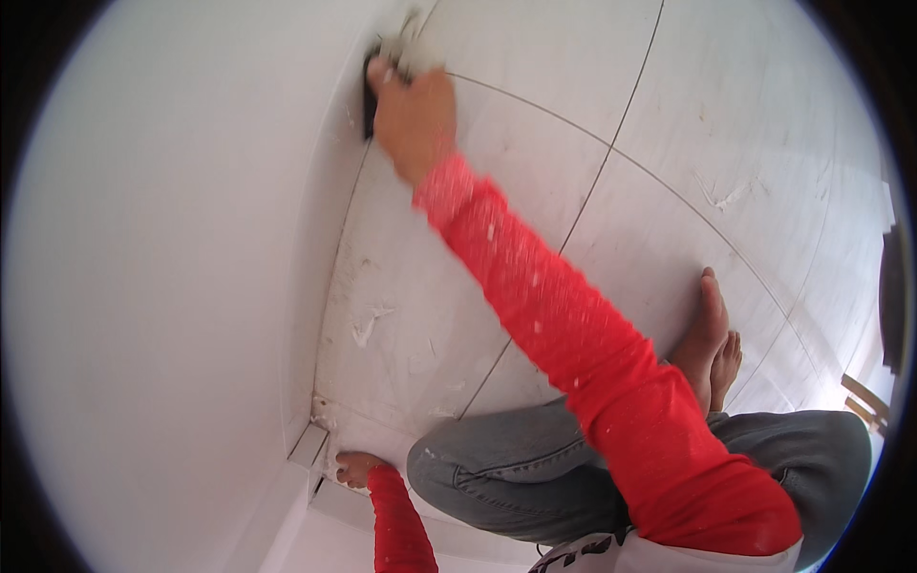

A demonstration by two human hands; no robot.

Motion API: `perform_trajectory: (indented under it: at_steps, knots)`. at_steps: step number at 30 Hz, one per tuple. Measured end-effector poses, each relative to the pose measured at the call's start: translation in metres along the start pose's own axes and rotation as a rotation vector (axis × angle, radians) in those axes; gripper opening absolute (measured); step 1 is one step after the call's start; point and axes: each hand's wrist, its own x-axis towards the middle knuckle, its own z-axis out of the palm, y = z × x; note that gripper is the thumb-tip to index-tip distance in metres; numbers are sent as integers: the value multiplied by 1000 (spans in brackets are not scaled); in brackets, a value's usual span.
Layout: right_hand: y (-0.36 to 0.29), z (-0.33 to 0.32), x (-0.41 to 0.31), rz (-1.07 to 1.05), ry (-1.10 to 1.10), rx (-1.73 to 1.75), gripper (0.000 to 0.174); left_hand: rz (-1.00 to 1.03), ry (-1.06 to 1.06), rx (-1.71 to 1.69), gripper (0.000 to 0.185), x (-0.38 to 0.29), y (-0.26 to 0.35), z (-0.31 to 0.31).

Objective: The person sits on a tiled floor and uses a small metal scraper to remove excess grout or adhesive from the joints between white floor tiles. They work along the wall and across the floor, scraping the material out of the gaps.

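Observation:
My right hand (415,114) reaches to the foot of the white wall (179,215), in a red sleeve marked with white specks. It is closed on a dark, flat-edged tool (370,97) where wall and floor meet. Motion blur hides the tool's exact kind. Pale and dark debris (405,54) lies or moves just beyond the fingers, also blurred. Near the wall's lower corner, my left hand (357,469) is low by the floor edge, its fingers partly bent, with no object visible in it.
Pale floor tiles (444,286) with dark joints bear smears and white scraps (369,326). My bent knees in grey jeans (516,465) and bare feet (709,315) are at the lower right. A step-like ledge (358,508) adjoins the corner. Wooden pieces (865,402) stand at the far right.

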Motion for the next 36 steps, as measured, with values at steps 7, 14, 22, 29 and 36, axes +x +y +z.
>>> perform_trajectory:
  at_steps: [7, 14, 22, 29, 36]
  knots:
    - [6, 7, 0, -2, 11, -46, 23, 59, -38, 90, 70, -5, 2, -17]
    - [8, 17, -41, -135, -50, 108, 24, 54, -33, 35, 70, -18, 8, -24]
    - [6, 22, -20, -44, 55, 214, 24, -52, -5, -36, 77, -13, 11, -14]
    - [2, 4, 19, -32, 39, 25, 23, 46, -73, 16, 79, -17, 9, -16]
    - [17, 14, -18, -219, 16, -155, 18, 63, -29, 4, 76, -9, 2, -17]
